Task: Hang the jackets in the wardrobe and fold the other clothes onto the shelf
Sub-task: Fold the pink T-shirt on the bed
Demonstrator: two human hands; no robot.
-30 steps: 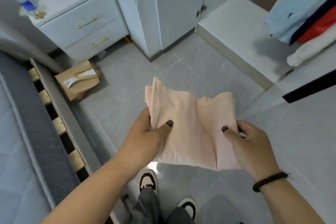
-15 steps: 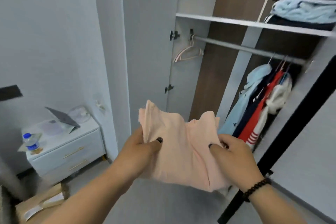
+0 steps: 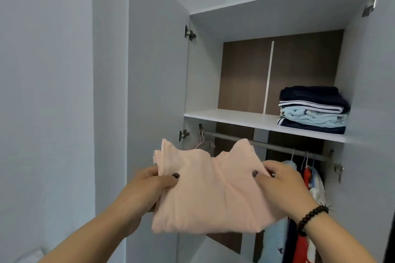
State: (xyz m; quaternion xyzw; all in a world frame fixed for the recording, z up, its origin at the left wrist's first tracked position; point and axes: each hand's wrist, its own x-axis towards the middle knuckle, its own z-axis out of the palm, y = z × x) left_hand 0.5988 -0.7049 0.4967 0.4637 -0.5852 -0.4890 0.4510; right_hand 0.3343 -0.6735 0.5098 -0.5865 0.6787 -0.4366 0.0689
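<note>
The view has tipped up. Both hands, left hand (image 3: 147, 188) and right hand (image 3: 284, 186), grip the folded pink top (image 3: 209, 194), just below the shelf (image 3: 230, 118); its bare part lies straight ahead, left of the pile (image 3: 313, 109).

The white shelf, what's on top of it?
On the white shelf, at its right end, sits a stack of folded clothes: dark ones and a light blue one. Its far right edge is hidden.

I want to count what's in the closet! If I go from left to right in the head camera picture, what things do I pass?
Open wardrobe door → empty pink hanger → bare part of the shelf → stack of folded clothes on the shelf's right end. Lower down: left hand → folded pink garment → right hand → hanging jackets.
</note>
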